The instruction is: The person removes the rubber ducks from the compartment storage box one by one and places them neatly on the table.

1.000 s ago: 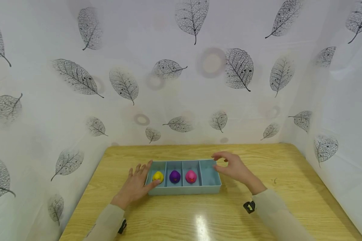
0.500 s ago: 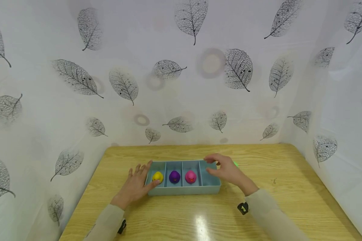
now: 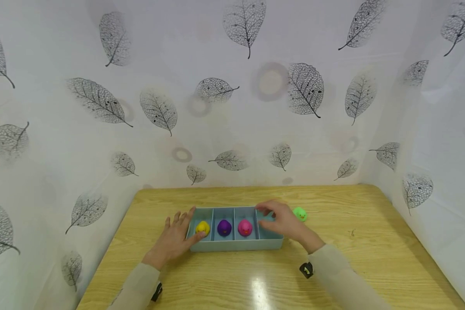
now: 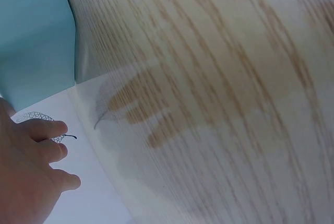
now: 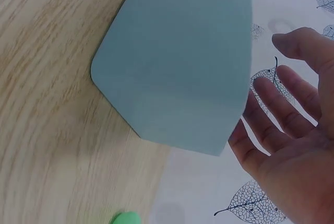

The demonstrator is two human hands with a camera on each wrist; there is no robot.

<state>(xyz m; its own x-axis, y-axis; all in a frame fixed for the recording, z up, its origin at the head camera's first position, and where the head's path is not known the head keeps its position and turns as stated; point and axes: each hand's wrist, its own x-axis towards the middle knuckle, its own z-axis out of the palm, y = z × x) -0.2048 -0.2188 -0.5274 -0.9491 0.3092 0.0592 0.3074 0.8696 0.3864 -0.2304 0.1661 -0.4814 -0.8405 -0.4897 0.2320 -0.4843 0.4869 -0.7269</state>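
Observation:
A pale blue divided tray (image 3: 236, 246) lies on the table in the head view. A yellow toy duck (image 3: 202, 227), a purple toy duck (image 3: 224, 227) and a pink toy duck (image 3: 245, 227) sit in separate compartments; the rightmost compartment has no duck showing. My left hand (image 3: 173, 239) rests at the tray's left end, fingers spread, thumb near the yellow duck. Over the rightmost compartment is my right hand (image 3: 283, 221), its fingers loosely bent around nothing. The right wrist view confirms this hand (image 5: 308, 166) is bare, beside the tray wall (image 5: 177, 62).
A green toy duck (image 3: 300, 214) stands on the wooden table (image 3: 345, 267), just beyond my right hand. White curtains (image 3: 232, 129) printed with leaves enclose the table's back and sides. Each wrist wears a dark strap-like device, such as the right wrist camera (image 3: 306, 270).
My right hand has moved left, from the tray's right end to over its rightmost compartment. The green duck, hidden behind that hand before, has come into sight. My left hand stays put.

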